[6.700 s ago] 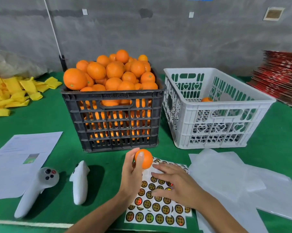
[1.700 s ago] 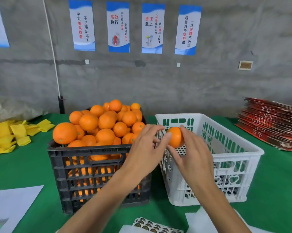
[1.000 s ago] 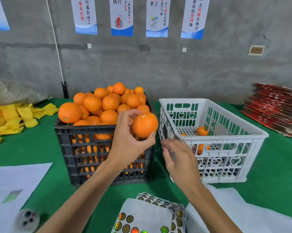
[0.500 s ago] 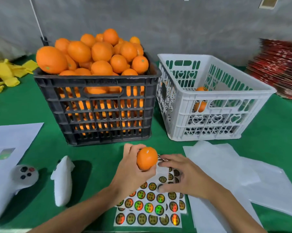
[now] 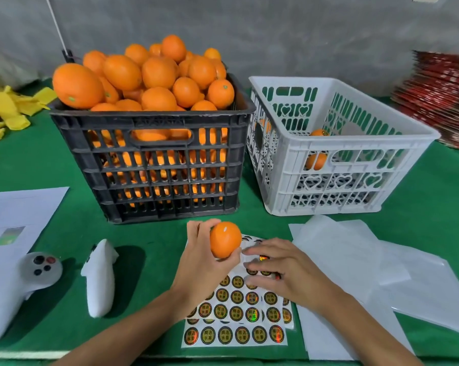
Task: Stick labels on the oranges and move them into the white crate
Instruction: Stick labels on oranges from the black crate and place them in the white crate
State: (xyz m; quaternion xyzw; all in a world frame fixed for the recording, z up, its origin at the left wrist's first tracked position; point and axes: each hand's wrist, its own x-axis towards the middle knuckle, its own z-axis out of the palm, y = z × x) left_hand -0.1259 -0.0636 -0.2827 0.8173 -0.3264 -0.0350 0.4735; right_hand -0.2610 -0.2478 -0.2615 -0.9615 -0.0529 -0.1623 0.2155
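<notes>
My left hand (image 5: 199, 262) grips an orange (image 5: 225, 239) above the near end of a sheet of round gold labels (image 5: 236, 313) lying on the green table. My right hand (image 5: 284, 270) rests on that sheet, its fingertips on the stickers near the sheet's top. A black crate (image 5: 154, 159) heaped with oranges stands behind at centre. To its right is the white crate (image 5: 336, 143), with two oranges (image 5: 317, 159) visible inside it.
Two white controllers (image 5: 100, 277) lie on the table at the left, next to a printed paper (image 5: 14, 212). Clear plastic sheets (image 5: 368, 268) lie at the right. Yellow foam nets (image 5: 6, 109) sit far left, a red stack (image 5: 442, 96) far right.
An orange went into the white crate, then my left hand took a fresh one from the black crate and brought it down over the labels. My right hand dropped onto the sheet.
</notes>
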